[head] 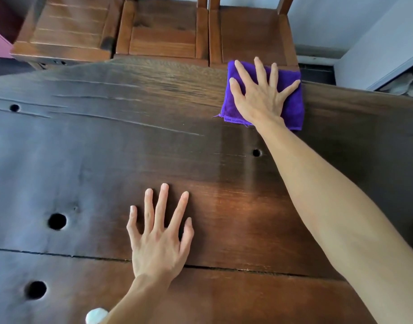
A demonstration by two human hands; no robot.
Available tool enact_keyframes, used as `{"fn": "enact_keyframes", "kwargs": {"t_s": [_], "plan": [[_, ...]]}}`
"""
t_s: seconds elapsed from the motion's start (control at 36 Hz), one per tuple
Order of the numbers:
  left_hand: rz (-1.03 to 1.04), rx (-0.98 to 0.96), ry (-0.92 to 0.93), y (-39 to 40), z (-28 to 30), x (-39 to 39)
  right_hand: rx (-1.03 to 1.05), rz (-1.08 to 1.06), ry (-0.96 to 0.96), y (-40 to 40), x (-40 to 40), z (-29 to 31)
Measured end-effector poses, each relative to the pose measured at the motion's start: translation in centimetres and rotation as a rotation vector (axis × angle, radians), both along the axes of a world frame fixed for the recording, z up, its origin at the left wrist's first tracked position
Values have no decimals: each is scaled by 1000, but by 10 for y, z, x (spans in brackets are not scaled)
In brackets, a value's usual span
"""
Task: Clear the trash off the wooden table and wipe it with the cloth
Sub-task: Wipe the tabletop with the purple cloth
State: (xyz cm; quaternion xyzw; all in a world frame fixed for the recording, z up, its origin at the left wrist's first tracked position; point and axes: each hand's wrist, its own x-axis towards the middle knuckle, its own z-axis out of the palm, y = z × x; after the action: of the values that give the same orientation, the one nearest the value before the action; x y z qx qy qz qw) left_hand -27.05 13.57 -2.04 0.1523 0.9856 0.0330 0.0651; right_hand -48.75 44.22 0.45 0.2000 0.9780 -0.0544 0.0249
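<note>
A folded purple cloth [291, 106] lies flat at the far edge of the dark wooden table [102, 160]. My right hand [259, 94] presses down on it, palm flat and fingers spread. My left hand [158, 237] rests flat on the bare wood nearer to me, fingers apart, holding nothing. A small white crumpled thing [96, 316] shows at the bottom edge beside my left forearm; what it is I cannot tell.
Three wooden chairs [163, 36] stand side by side against the table's far edge. The tabletop has several round holes [57, 221] and long cracks. A white wall [376, 43] and a strip of floor lie at the far right.
</note>
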Motion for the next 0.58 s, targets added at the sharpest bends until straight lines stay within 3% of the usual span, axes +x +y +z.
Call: {"fn": "enact_keyframes", "kwargs": {"t_s": [0.58], "plan": [[36, 151, -42, -1, 3, 0, -18, 74, 67, -120, 153, -23]]}}
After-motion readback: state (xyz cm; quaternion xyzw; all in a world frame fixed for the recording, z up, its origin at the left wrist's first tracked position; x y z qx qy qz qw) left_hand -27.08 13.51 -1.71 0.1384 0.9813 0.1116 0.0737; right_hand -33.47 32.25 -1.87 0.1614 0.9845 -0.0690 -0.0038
